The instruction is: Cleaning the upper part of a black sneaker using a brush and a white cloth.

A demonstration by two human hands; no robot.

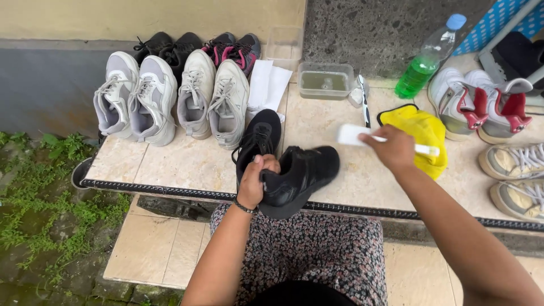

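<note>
My left hand (256,182) grips a black sneaker (303,175) by its heel end and holds it tilted above my lap, toe pointing right. A second black sneaker (258,139) lies on the tiled ledge just behind it. My right hand (394,148) holds a white brush (354,135) by its handle, with the brush head to the left, a little above and to the right of the held shoe. A yellow cloth (422,129) lies on the tiles under my right hand.
Pairs of grey and cream sneakers (170,96) stand in a row at the back left, with dark pairs behind. A clear tub of cloudy water (324,82), a bottle of green liquid (428,59), a toothbrush (364,99) and more shoes (490,107) sit at right.
</note>
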